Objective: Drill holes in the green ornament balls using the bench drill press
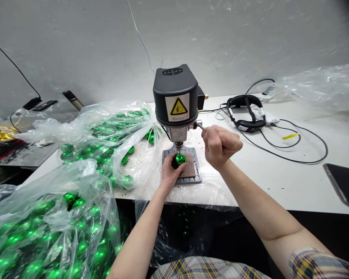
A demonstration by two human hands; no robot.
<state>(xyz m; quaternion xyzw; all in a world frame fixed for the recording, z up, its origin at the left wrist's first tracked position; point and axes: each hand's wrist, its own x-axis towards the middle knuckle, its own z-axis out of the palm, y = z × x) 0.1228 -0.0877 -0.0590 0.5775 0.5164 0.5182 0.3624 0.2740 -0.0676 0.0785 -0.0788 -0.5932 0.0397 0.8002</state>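
A small bench drill press (176, 97) with a black motor housing and a yellow warning triangle stands in the middle of the table. On the square board (189, 171) over its grey base (198, 176) sits a shiny green ball (180, 159), directly under the drill bit. My left hand (170, 169) grips that ball from the left, thumb in front and fingers behind. To the right of the housing, my right hand (220, 145) is wrapped round the feed lever (200, 126). Most of the lever's length is hidden inside my fist.
Clear plastic bags (95, 170) full of green balls lie along the left side. On the right are a black headset (246, 112), its looped cable (308, 155) and a phone (344, 186) near the table's front edge. A grey wall (104, 46) rises behind.
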